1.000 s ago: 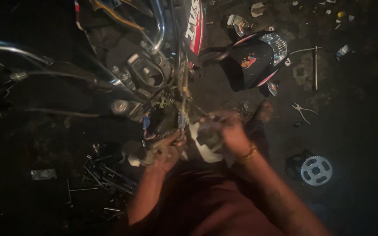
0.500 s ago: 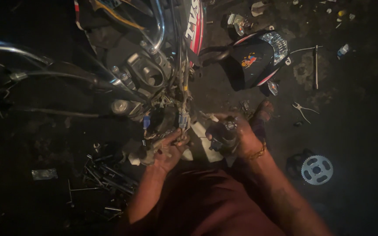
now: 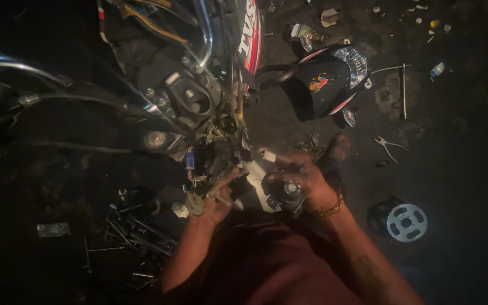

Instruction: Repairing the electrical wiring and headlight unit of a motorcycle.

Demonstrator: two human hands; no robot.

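Left hand (image 3: pixel 217 199) in wiring (image 3: pixel 213 161) — round switch (image 3: pixel 290 188) in rt hand (image 3: pixel 306 183).

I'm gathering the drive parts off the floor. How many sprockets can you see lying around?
1: a silver sprocket on the floor to the person's right, below the pliers. The dark heap of tools on the left may hide others.

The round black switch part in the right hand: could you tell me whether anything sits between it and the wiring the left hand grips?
Nothing visible: round black switch part, right hand, left hand, wiring.
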